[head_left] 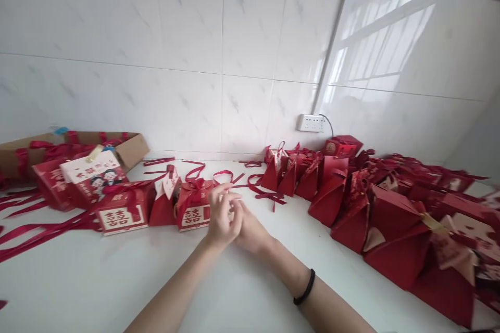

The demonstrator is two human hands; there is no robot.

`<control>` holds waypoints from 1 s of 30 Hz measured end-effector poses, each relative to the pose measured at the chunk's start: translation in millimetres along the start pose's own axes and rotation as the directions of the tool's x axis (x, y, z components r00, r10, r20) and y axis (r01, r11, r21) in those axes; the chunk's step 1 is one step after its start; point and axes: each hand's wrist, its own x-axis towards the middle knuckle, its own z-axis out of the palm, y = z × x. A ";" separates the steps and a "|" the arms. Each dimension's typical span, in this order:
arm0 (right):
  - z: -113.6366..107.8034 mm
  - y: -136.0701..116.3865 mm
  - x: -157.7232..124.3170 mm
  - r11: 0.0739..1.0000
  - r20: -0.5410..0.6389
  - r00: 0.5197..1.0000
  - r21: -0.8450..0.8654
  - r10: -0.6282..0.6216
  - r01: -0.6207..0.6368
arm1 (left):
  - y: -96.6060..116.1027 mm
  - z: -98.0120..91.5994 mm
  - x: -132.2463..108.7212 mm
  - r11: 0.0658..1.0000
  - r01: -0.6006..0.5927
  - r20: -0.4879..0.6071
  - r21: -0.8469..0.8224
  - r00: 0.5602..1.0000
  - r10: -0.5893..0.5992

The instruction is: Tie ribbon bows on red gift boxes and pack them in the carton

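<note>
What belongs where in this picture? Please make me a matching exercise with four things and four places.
Things
1. Black band
2. Brown cardboard box
3. Large cluster of red ribboned boxes
4. Bare left hand

Places
A. On the right side of the white table
B. Overlapping the bare right hand in this view
C. Around the bare right arm
D. At the table's far left, by the pale tiled wall

Right pairs
1-C, 2-D, 3-A, 4-B
</note>
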 end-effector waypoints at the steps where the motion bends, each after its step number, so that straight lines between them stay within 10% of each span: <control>1: -18.3 11.8 2.2 0.999 0.019 0.999 -0.019 -0.048 0.048 | -3.9 1.3 0.3 1.000 0.010 0.000 0.016 1.000 -0.010; 6: -120.0 55.6 18.0 0.882 -0.382 0.922 -0.452 -0.055 -0.135 | -8.2 7.7 -4.3 0.997 -0.048 0.100 0.061 0.994 0.041; 10: -173.3 75.7 28.9 0.760 -0.442 0.891 -0.544 0.102 -0.357 | 0.7 10.7 -6.9 0.985 -0.170 0.208 0.011 0.964 0.165; 14: -183.9 80.4 34.2 0.512 -0.363 0.727 -0.531 0.583 -0.675 | 2.0 11.6 -8.6 0.987 -0.159 0.259 -0.022 0.953 0.159; 19: -176.5 70.1 37.1 0.417 -0.330 0.632 -0.529 0.701 -0.739 | -2.3 11.2 -10.9 0.998 -0.042 0.301 -0.045 0.952 0.053; 24: -182.6 46.6 34.2 0.699 -0.372 0.818 -0.431 0.439 -0.571 | 0.8 18.6 -7.3 0.907 0.397 0.273 -0.143 0.896 -0.349; 27: -174.9 33.9 36.7 0.915 -0.317 0.889 -0.126 0.330 -0.384 | 1.0 21.1 -1.4 0.661 0.698 0.285 -0.276 0.716 -0.637; 30: -150.1 33.6 38.5 0.942 -0.131 0.949 0.223 0.285 -0.252 | -4.1 16.1 5.2 0.356 0.795 0.418 -0.491 0.573 -0.705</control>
